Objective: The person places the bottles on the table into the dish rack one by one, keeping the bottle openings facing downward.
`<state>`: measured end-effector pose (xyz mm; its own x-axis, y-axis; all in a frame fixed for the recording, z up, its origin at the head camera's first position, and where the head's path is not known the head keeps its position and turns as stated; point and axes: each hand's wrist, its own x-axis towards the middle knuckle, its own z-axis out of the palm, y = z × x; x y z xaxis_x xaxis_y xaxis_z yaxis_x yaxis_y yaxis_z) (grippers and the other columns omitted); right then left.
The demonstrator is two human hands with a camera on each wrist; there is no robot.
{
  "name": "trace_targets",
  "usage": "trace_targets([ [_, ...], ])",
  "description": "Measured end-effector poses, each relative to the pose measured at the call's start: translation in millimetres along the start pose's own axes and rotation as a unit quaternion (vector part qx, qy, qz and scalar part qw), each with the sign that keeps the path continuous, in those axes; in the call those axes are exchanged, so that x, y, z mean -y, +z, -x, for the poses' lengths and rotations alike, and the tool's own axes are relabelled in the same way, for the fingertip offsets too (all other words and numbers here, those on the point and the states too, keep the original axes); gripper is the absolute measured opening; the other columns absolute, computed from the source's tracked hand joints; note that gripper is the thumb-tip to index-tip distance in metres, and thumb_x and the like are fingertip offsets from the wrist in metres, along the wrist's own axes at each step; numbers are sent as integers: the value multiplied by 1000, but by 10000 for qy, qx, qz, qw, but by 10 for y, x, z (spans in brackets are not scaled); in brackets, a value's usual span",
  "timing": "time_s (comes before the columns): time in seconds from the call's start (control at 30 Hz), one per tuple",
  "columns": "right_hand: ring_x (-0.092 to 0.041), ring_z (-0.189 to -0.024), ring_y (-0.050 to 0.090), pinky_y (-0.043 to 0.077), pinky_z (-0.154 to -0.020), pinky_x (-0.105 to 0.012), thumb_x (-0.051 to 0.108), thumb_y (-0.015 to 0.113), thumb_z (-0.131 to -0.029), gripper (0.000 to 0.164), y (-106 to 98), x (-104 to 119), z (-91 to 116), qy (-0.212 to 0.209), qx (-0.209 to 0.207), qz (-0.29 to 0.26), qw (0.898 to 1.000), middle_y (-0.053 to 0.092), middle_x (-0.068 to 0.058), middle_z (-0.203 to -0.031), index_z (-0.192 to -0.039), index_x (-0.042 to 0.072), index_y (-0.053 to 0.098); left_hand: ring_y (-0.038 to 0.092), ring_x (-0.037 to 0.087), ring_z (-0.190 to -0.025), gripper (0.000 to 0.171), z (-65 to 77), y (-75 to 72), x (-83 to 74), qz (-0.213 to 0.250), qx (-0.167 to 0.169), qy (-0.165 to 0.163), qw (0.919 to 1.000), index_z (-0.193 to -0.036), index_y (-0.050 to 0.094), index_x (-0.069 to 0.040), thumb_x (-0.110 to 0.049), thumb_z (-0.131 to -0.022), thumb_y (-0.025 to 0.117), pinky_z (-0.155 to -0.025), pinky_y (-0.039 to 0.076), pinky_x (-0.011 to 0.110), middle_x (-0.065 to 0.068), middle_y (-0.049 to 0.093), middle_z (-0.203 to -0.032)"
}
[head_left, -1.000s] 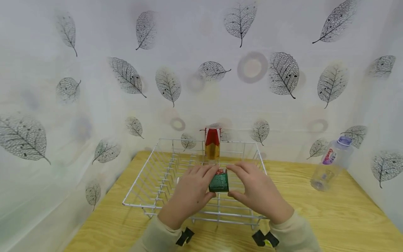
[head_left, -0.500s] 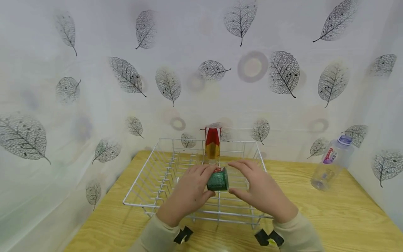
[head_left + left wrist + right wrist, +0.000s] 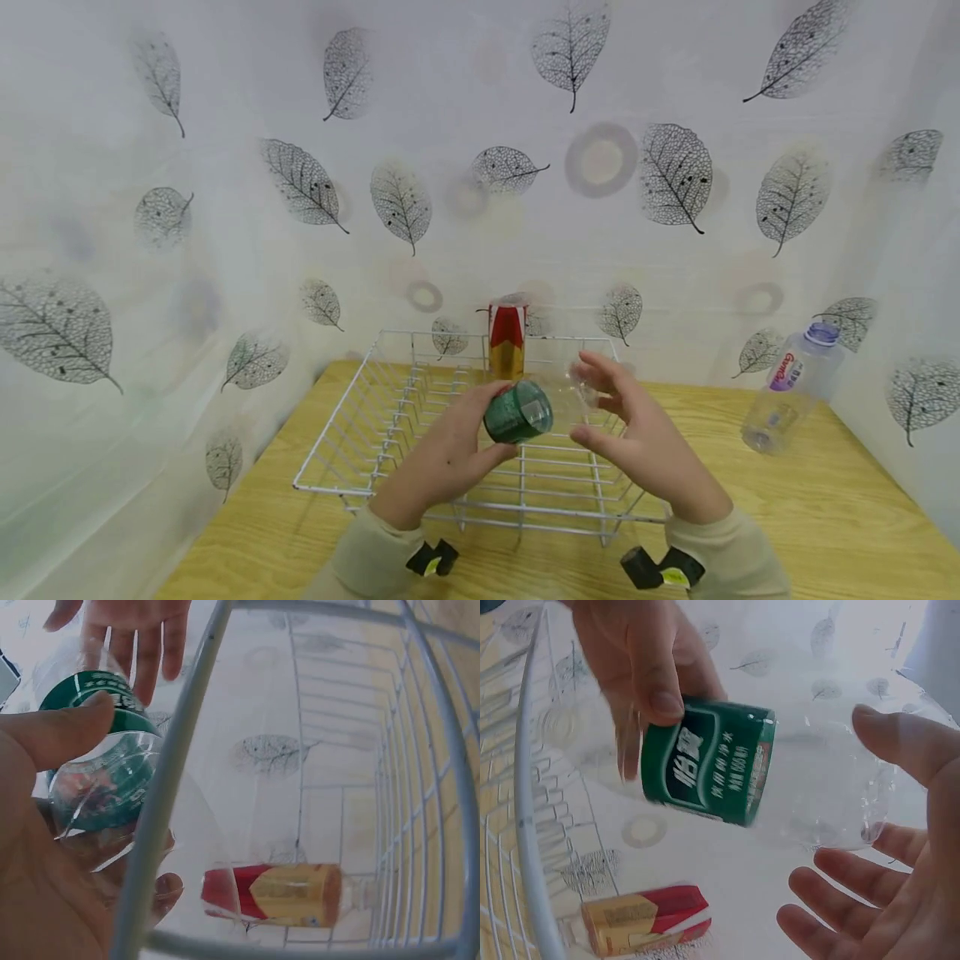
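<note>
My left hand [image 3: 450, 454] grips a clear plastic bottle [image 3: 517, 412] around its green label, above a white wire rack [image 3: 521, 507]. The bottle lies tilted on its side; its clear base points right and its neck points left in the right wrist view. My right hand [image 3: 648, 454] is beside that base, thumb and fingers spread around it, as the right wrist view shows. Whether any right fingertip touches the plastic I cannot tell. A bottle with a red and yellow label [image 3: 507, 342] stands neck down at the back of the rack.
Another clear bottle [image 3: 787, 387], with a purple neck and a red and purple label, leans at the right of the wooden table [image 3: 750, 517]. A leaf-patterned sheet [image 3: 450, 100] hangs behind and at the sides. The rack's wire rim runs under both forearms.
The right hand has moved away to the right and its fingers have spread. The left hand has turned the green-labelled bottle, so its base now faces right and slightly up.
</note>
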<state>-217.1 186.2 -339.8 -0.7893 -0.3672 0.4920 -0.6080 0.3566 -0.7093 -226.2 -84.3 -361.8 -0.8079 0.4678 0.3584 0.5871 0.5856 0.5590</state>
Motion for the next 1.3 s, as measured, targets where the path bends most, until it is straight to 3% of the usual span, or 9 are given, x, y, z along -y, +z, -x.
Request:
trace_targets([
  [0.07,-22,-135,47,44,-105,-23,7,74,-93,82,3,12,2,14,21,-416,9991,44,-8,-153,-159,28,29,52,19,-123,75,3,19,1,480,32,-108,9988,-155,34,-20,-31,-94,75,-100,49,45,3,50,-142],
  [0.13,-25,-136,47,45,-105,-24,6,70,-96,78,21,19,4,115,48,-911,9958,41,-11,-155,-159,26,29,52,20,-122,74,5,44,0,1005,93,-273,9945,-155,32,-20,-32,-95,74,-100,48,48,4,49,-140],
  [0.3,-31,-140,43,44,-106,-27,6,61,-101,71,100,38,-3,397,20,-1978,9794,39,-15,-157,-160,21,26,48,25,-126,71,0,109,-9,2262,347,-468,9723,-156,27,-19,-29,-99,68,-106,42,54,7,43,-142],
  [0.4,-31,-142,40,42,-108,-28,8,61,-102,70,154,41,-14,491,18,-2332,9712,39,-13,-157,-161,20,25,46,27,-130,72,1,144,-10,2662,587,-533,9606,-158,22,-21,-29,-101,65,-109,38,55,9,43,-145],
  [0.5,-31,-142,40,41,-109,-29,13,63,-101,71,202,54,-25,562,26,-2525,9660,41,-12,-156,-161,21,25,45,28,-134,71,1,177,-18,2763,808,-566,9560,-158,20,-25,-31,-102,63,-110,36,56,8,44,-147],
  [0.8,-33,-142,41,47,-105,-36,10,62,-102,68,310,104,-32,416,121,-2823,9583,41,-13,-156,-160,19,28,50,21,-131,66,1,249,-40,2574,1158,-392,9585,-154,22,-41,-33,-102,63,-108,41,52,2,47,-149],
  [1.03,-31,-130,54,51,-100,-39,15,67,-100,65,318,93,-4,406,201,-2520,9667,53,-16,-144,-156,12,35,34,19,-144,72,-2,261,-71,2578,1274,-218,9575,-156,19,-42,-29,-101,65,-116,30,53,-4,34,-159],
  [1.3,-30,-128,56,53,-98,-39,12,67,-99,62,296,112,8,483,41,-2338,9711,55,-15,-142,-154,14,39,37,16,-143,76,-17,245,-84,2415,1236,-260,9622,-158,21,-41,-32,-99,68,-115,32,51,-7,37,-157],
])
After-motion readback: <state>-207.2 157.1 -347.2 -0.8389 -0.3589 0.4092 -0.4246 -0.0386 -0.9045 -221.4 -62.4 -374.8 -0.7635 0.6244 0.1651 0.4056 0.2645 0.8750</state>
